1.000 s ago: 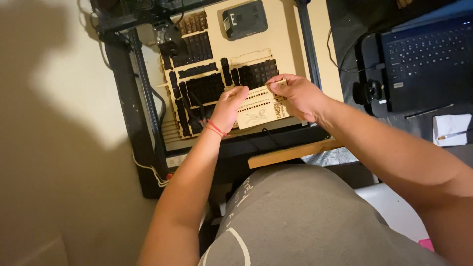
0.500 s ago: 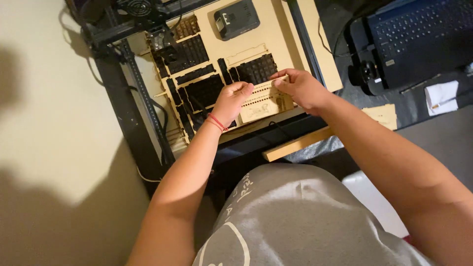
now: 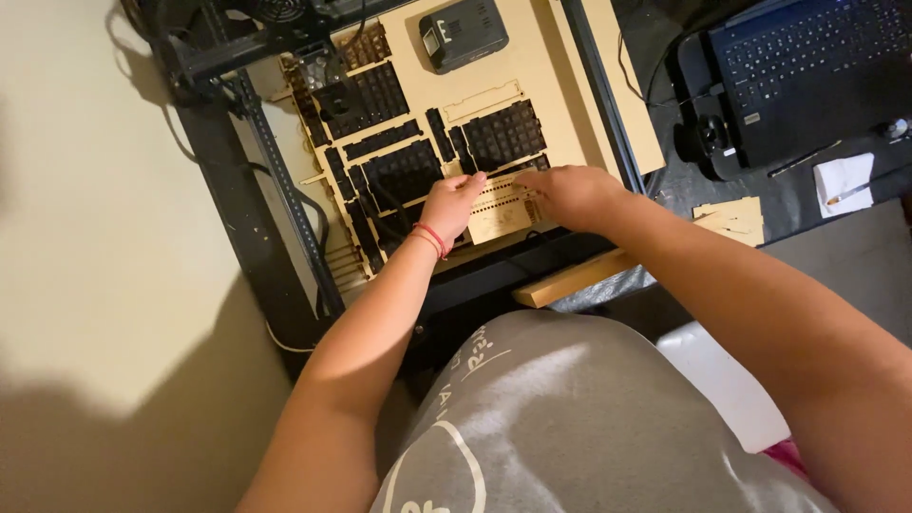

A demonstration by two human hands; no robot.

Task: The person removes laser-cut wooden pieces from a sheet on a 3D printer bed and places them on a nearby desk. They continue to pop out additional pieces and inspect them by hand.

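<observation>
A thin plywood sheet (image 3: 532,85) with many laser-cut openings lies on the bed of a black-framed cutting machine (image 3: 275,180). My left hand (image 3: 454,204), with a red band at the wrist, rests its fingertips on a small cut piece with rows of slots (image 3: 499,211) near the sheet's front edge. My right hand (image 3: 570,193) lies palm down on the right end of that same piece, fingers pressing on it. Neither hand has lifted anything clear of the sheet.
A dark grey box-shaped device (image 3: 464,34) sits on the sheet's far side. To the right stand a black laptop (image 3: 807,66), a small round black object (image 3: 711,135), a white notepad with a pen (image 3: 844,182) and plywood scraps (image 3: 731,218). A wooden strip (image 3: 575,277) juts out under the table.
The view has shifted, so the machine and sheet sit lower and more central. Both hands stay on the slotted piece; my right hand has flattened onto it.
</observation>
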